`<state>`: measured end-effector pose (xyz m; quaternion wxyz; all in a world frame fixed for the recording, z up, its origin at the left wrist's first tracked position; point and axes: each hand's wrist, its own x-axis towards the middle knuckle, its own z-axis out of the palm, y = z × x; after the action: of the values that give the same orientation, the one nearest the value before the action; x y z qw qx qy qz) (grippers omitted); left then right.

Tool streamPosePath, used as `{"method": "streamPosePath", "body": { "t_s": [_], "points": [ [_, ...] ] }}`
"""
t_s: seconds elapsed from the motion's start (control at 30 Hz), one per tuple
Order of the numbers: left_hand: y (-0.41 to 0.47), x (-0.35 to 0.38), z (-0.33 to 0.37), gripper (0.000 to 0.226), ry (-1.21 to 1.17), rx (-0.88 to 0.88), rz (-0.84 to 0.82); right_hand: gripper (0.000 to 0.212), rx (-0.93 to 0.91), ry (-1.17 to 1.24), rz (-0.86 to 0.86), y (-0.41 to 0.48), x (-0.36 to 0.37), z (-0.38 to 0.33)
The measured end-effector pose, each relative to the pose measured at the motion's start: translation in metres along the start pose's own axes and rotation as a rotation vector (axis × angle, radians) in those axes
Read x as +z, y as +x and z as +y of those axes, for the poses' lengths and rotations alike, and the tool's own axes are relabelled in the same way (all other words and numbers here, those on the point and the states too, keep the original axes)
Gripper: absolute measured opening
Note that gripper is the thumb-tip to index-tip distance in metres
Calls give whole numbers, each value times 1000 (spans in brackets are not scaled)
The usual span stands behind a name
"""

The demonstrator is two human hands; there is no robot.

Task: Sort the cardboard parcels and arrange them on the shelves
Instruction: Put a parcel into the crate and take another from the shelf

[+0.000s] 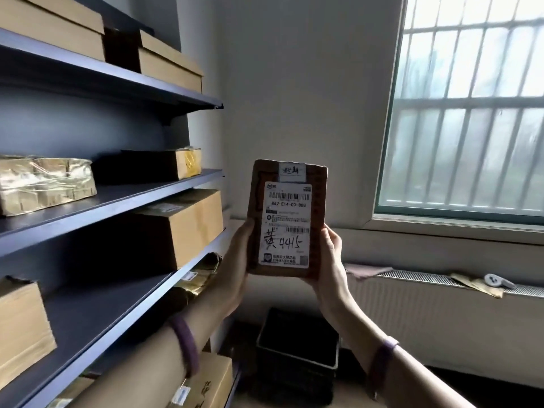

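I hold a small brown cardboard parcel (287,217) upright in front of me, its white shipping label with barcodes and handwriting facing me. My left hand (237,260) grips its left edge and my right hand (331,260) grips its right edge and bottom corner. To the left runs a dark blue shelf unit (97,204) with several tiers. Cardboard parcels sit on it: two flat boxes (170,61) on the top tier, a tape-wrapped parcel (44,184) and a small box (188,161) on the second, a bigger box (191,225) on the third.
A black plastic crate (297,346) stands on the floor below the parcel. A white radiator (426,313) runs under the barred window (471,107), with paper scraps and a small white device on top. More boxes (209,381) lie low at the shelf's foot.
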<state>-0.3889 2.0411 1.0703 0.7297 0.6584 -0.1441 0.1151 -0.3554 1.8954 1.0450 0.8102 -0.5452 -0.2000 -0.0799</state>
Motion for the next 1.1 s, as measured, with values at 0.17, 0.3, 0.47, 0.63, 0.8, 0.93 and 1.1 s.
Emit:
{"method": "streamPosePath", "body": {
  "t_s": [0.17, 0.3, 0.47, 0.63, 0.8, 0.93, 1.1],
  "points": [
    [82, -18, -52, 55, -24, -50, 27, 70, 58, -19, -9, 78, -13, 45],
    [154, -46, -108, 54, -48, -105, 42, 53, 104, -41, 36, 145, -26, 104],
    [267, -83, -168, 53, -147, -185, 17, 59, 145, -82, 98, 247, -35, 172],
    [370, -107, -219, 55, -188, -303, -13, 50, 163, -83, 175, 343, -49, 221],
    [445, -121, -288, 58, -193, -345, 23, 34, 231, -59, 244, 412, -77, 284],
    [492, -129, -365, 72, -203, -448, 93, 36, 284, -121, 252, 450, -111, 352],
    [538, -135, -486, 60, -166, -646, 161, 38, 439, -134, 259, 487, -168, 465]
  ]
}}
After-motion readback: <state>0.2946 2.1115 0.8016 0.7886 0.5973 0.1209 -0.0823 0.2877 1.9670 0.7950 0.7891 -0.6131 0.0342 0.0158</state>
